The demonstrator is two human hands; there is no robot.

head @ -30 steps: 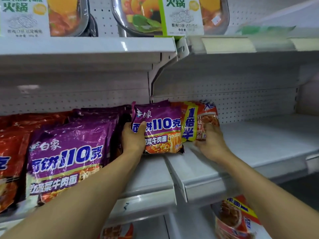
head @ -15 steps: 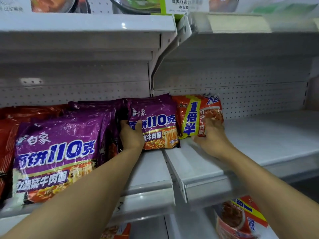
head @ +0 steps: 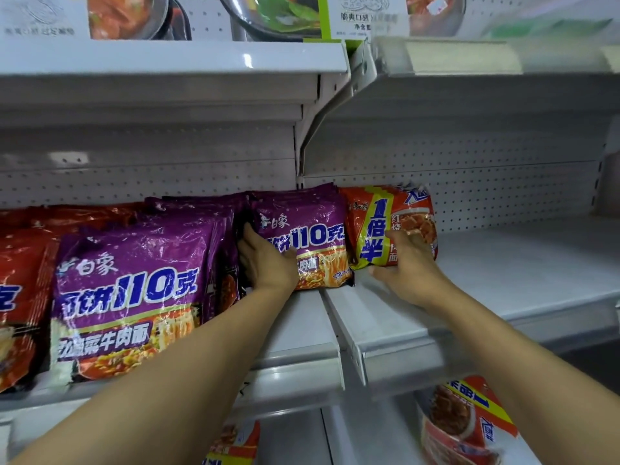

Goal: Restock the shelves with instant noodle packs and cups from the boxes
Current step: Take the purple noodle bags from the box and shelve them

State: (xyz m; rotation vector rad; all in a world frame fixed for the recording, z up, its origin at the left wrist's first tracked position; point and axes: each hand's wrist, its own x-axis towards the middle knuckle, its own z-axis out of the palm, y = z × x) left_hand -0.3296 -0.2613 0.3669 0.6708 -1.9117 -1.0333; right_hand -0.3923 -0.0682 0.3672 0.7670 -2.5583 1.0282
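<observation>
A purple noodle pack (head: 315,226) stands upright at the back of the middle shelf, at the front of a short row of like packs. My left hand (head: 265,263) grips its left edge, thumb across the front. Right beside it stands an orange-red noodle pack (head: 372,216) with a yellow band, touching the purple one. My right hand (head: 409,266) holds this pack low down, fingers spread over its front and thumb at its bottom edge. Both packs sit close to the perforated back wall.
A larger row of purple packs (head: 134,280) and red packs (head: 20,280) fills the shelf's left part. The white shelf (head: 503,263) stretches bare to the right. Hot-pot boxes (head: 127,15) stand on the shelf above; more orange-red packs (head: 466,417) lie on the shelf below.
Both hands have pushed their packs a little deeper toward the back wall. The two packs now stand straighter and closer together.
</observation>
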